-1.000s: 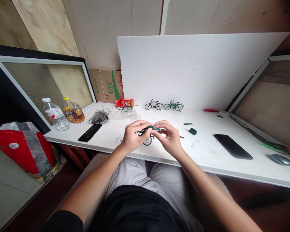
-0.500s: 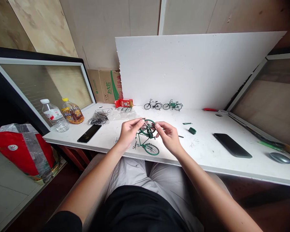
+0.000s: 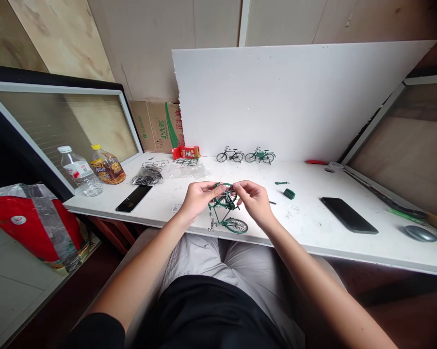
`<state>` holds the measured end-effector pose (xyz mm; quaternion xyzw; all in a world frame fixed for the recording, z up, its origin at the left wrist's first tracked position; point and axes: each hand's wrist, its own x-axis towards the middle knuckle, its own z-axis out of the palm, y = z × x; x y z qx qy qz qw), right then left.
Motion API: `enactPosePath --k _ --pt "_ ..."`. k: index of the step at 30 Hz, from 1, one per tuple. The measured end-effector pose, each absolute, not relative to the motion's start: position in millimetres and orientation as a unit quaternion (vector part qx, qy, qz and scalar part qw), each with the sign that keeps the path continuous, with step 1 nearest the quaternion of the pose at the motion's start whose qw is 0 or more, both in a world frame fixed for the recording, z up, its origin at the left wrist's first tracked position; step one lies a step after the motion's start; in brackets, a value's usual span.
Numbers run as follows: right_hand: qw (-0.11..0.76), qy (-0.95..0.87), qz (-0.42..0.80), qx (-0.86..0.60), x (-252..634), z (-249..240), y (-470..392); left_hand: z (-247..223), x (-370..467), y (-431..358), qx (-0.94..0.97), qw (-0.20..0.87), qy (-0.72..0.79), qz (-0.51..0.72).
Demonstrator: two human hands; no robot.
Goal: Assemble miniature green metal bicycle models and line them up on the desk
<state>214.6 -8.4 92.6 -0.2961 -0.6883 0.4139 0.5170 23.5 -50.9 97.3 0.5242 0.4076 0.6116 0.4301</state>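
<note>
A green model bicycle (image 3: pixel 221 213) is held up on end over the front edge of the white table, one wheel at the top and the other at the bottom right. My left hand (image 3: pixel 200 198) grips it at the left of the upper wheel, thumb lying across the spokes. On the wheel's right side, my right hand (image 3: pixel 252 198) pinches the rim between thumb and fingers. A small green box (image 3: pixel 289 194) and a thin green part (image 3: pixel 282 182) lie to the right of my hands.
Two finished-looking model bicycles, one black (image 3: pixel 230 155) and one green (image 3: pixel 260 155), stand before a white board (image 3: pixel 298 102). Phones lie left (image 3: pixel 134 198) and right (image 3: pixel 349 215). Two bottles, a bag of black parts (image 3: pixel 148 175) and a red packet (image 3: pixel 189 152) are at the left; a mouse (image 3: pixel 420 233) is far right.
The held bicycle has tilted, its lower wheel swinging to the right. My left thumb has moved further over the upper wheel, and both hands have shifted slightly. The camera view has moved a little.
</note>
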Motion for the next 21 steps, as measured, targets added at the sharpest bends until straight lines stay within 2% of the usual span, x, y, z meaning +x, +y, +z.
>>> enactPosePath --k 7,21 --pt "0.488 -0.697 0.427 -0.306 214.8 93.3 -8.4 93.1 20.2 -46.9 0.492 0.465 0.418 0.606" --pt "0.496 -0.693 0.427 -0.304 214.2 90.9 -8.8 85.5 16.4 -41.4 0.490 0.483 0.418 0.593"
